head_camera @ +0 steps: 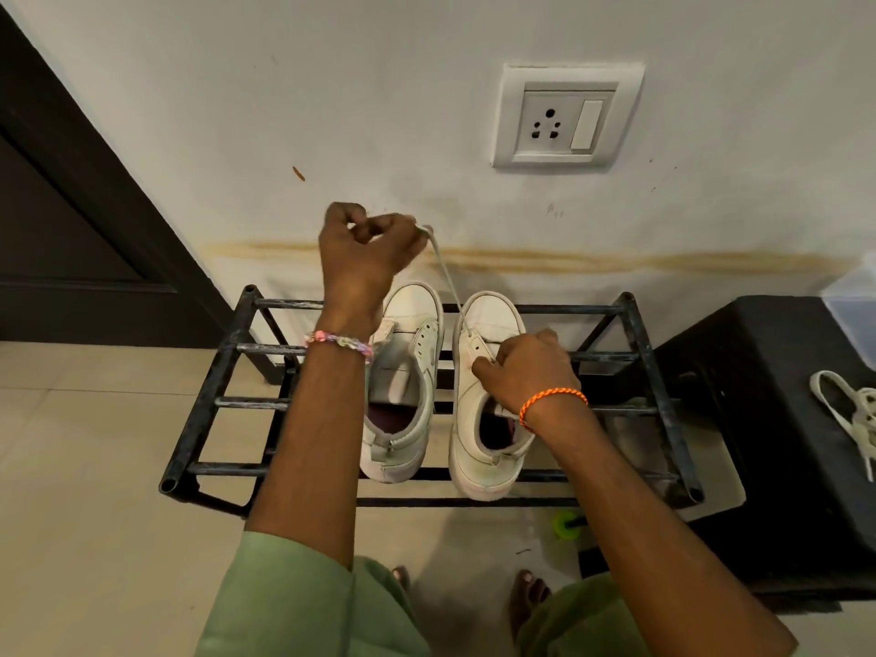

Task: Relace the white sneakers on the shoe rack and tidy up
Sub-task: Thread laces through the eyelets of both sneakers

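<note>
Two white sneakers stand side by side on a black metal shoe rack (208, 400), toes toward the wall. The left sneaker (403, 419) has no lace. My left hand (367, 251) is raised above it and pinches the end of a white lace (448, 282), which runs taut down to the front eyelets of the right sneaker (479, 457). My right hand (528, 367) rests over the right sneaker's eyelet area, fingers curled on its upper; the exact hold is hidden. Another loose white lace (848, 414) lies on a black box at the right.
The black box (758, 372) stands just right of the rack, with a clear plastic container (853, 301) on its far edge. A wall socket (566, 118) is above the rack, a dark door frame (95, 192) to the left. A small green object (564, 523) lies on the tiled floor.
</note>
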Action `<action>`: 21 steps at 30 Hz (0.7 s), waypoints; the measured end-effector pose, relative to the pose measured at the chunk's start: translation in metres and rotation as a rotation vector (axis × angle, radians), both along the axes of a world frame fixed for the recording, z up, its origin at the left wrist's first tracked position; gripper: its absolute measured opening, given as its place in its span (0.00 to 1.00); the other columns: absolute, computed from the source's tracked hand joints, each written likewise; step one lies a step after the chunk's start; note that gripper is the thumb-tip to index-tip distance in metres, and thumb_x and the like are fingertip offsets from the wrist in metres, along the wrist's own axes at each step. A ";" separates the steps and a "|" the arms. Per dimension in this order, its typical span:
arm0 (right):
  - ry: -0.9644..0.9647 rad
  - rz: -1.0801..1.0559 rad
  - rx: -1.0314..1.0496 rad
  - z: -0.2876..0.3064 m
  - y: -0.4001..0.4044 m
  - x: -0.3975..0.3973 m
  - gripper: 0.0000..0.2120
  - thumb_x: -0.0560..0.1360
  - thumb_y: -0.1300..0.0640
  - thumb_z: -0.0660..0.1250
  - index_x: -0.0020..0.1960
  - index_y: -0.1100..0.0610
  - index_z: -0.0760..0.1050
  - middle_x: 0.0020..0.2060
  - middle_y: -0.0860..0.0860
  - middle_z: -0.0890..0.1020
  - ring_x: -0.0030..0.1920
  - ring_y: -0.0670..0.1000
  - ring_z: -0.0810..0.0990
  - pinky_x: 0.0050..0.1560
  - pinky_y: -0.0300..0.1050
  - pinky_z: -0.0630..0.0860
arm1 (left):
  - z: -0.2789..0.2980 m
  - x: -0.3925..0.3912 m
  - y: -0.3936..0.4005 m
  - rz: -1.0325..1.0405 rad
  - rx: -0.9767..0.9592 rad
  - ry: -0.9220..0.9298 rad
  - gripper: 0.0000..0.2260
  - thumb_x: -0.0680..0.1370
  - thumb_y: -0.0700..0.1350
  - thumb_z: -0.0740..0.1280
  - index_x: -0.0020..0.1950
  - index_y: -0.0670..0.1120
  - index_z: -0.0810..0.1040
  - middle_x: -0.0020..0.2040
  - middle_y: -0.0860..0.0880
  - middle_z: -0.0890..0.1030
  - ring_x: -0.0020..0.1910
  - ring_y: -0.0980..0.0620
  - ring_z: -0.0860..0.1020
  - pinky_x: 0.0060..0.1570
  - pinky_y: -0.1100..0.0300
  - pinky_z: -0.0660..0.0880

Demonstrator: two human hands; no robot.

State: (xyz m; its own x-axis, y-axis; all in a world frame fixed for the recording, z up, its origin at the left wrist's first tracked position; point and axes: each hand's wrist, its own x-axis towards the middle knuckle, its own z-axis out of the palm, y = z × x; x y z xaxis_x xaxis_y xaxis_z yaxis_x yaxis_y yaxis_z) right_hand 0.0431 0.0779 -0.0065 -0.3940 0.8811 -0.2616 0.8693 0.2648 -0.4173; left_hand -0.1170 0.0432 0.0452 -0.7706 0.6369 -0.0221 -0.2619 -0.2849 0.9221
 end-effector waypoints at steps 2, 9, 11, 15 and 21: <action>0.019 0.008 0.002 0.002 0.000 0.000 0.16 0.74 0.48 0.65 0.51 0.61 0.78 0.60 0.61 0.70 0.56 0.60 0.74 0.54 0.46 0.72 | 0.011 0.000 -0.003 0.031 0.104 -0.096 0.18 0.73 0.26 0.63 0.42 0.46 0.61 0.38 0.40 0.76 0.38 0.44 0.80 0.44 0.56 0.80; 0.009 0.001 0.108 0.011 0.001 0.009 0.17 0.75 0.52 0.65 0.58 0.63 0.76 0.61 0.59 0.66 0.55 0.61 0.74 0.53 0.49 0.74 | 0.002 0.001 -0.006 -0.098 -0.347 0.049 0.08 0.75 0.32 0.62 0.45 0.44 0.68 0.39 0.43 0.76 0.31 0.52 0.73 0.30 0.64 0.73; 0.014 -0.008 0.124 0.009 0.002 0.012 0.17 0.75 0.52 0.66 0.57 0.63 0.77 0.60 0.59 0.68 0.55 0.61 0.75 0.53 0.50 0.75 | -0.014 0.010 -0.004 -0.215 -0.639 0.308 0.05 0.77 0.36 0.61 0.50 0.44 0.71 0.43 0.45 0.77 0.29 0.54 0.71 0.26 0.65 0.69; 0.199 -0.066 0.106 0.007 0.012 0.021 0.12 0.75 0.50 0.66 0.50 0.59 0.76 0.54 0.58 0.75 0.51 0.57 0.77 0.49 0.43 0.73 | -0.036 0.042 0.005 -0.456 -0.816 0.893 0.11 0.79 0.46 0.62 0.58 0.45 0.79 0.55 0.47 0.78 0.47 0.51 0.78 0.45 0.62 0.71; 0.384 -0.139 -0.315 0.008 0.021 0.051 0.12 0.74 0.53 0.67 0.55 0.55 0.71 0.54 0.53 0.76 0.53 0.51 0.75 0.51 0.43 0.73 | -0.057 0.057 0.018 -0.477 -1.072 1.129 0.12 0.78 0.53 0.64 0.52 0.46 0.80 0.53 0.46 0.82 0.57 0.44 0.76 0.60 0.49 0.62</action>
